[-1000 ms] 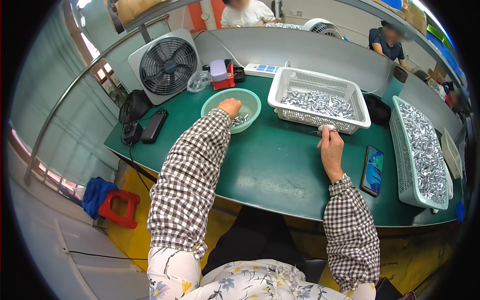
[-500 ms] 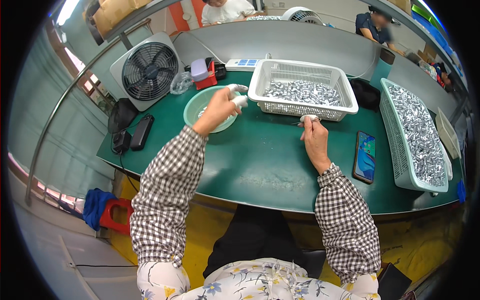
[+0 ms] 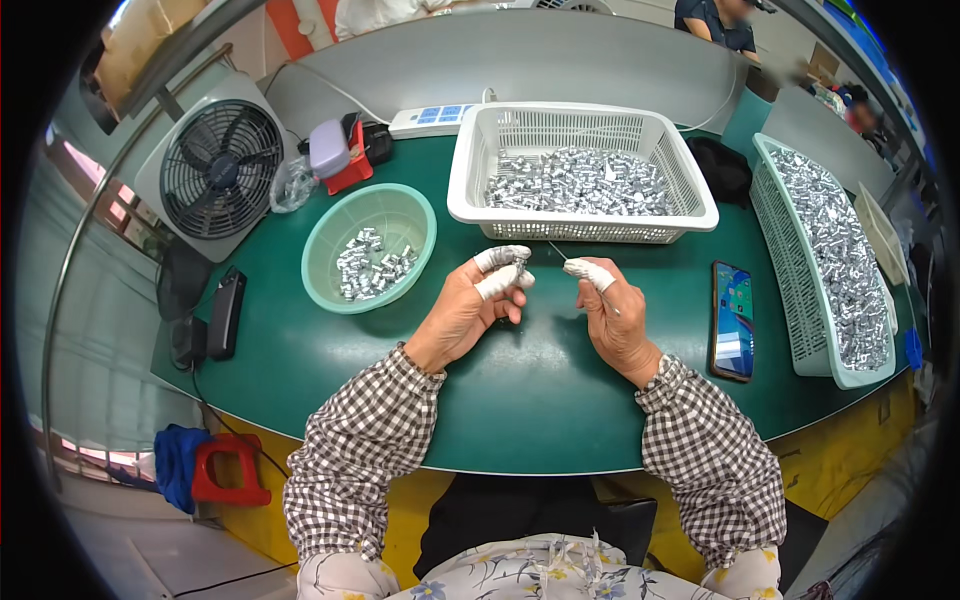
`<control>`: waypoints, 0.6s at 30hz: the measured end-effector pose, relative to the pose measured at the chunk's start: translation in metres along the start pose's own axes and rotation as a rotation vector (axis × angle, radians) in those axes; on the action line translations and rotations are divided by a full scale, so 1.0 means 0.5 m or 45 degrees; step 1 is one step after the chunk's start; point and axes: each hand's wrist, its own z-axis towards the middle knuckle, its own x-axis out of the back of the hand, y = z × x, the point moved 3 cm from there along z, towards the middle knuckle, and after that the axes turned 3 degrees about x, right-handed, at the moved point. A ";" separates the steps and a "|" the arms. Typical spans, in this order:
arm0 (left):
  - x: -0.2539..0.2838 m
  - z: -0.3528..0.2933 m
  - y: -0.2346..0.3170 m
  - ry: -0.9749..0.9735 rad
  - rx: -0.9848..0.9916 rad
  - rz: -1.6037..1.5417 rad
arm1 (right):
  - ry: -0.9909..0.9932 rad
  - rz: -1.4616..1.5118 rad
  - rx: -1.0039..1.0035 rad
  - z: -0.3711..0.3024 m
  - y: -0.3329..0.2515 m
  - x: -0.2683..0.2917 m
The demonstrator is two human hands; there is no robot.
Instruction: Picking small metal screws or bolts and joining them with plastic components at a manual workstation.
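My left hand (image 3: 468, 308) is over the middle of the table, thumb and forefinger wrapped in white tape. Those two fingertips pinch a small metal part (image 3: 520, 266), mostly hidden by them. Just to the right, my right hand (image 3: 612, 312), also taped at the fingertips, grips a thin metal pick (image 3: 557, 250) whose point slants up toward the left. The hands do not touch. Left of them, a light green bowl (image 3: 425, 222) holds several small silver metal pieces (image 3: 362, 262). Behind the hands, a white plastic basket (image 3: 585, 222) contains a heap of similar pieces.
A long green basket (image 3: 787, 262) full of silver pieces stands at the right, beside a phone (image 3: 732, 320). Toward the left are a fan (image 3: 222, 170), a black power adapter (image 3: 226, 315) and a red box (image 3: 348, 172). A power strip (image 3: 430, 121) lies at the back.
My left hand has come away from beside the bowl, rightward and nearer me, to face my right hand. The right hand has shifted slightly nearer. The whole view has tilted downward.
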 end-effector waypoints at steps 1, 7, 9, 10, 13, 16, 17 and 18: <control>0.001 -0.003 0.002 0.005 0.005 -0.008 | -0.041 -0.032 0.088 0.003 -0.003 -0.006; 0.008 -0.008 0.001 0.147 -0.063 0.365 | -0.086 0.008 0.173 0.007 -0.034 -0.011; 0.010 -0.008 -0.002 0.176 -0.093 0.424 | -0.134 0.034 0.239 0.001 -0.054 -0.010; 0.011 -0.009 -0.003 0.215 -0.132 0.527 | -0.139 0.035 0.239 0.000 -0.060 -0.011; 0.011 -0.011 -0.008 0.280 -0.210 0.730 | -0.182 0.029 0.308 -0.002 -0.079 -0.013; 0.006 -0.015 -0.008 0.343 -0.430 1.081 | -0.174 0.037 0.181 -0.003 -0.075 -0.008; 0.002 -0.015 -0.009 0.343 -0.432 1.079 | -0.168 0.041 0.119 -0.003 -0.073 -0.006; -0.002 -0.016 -0.008 0.346 -0.461 1.098 | -0.169 0.040 0.121 -0.004 -0.072 -0.006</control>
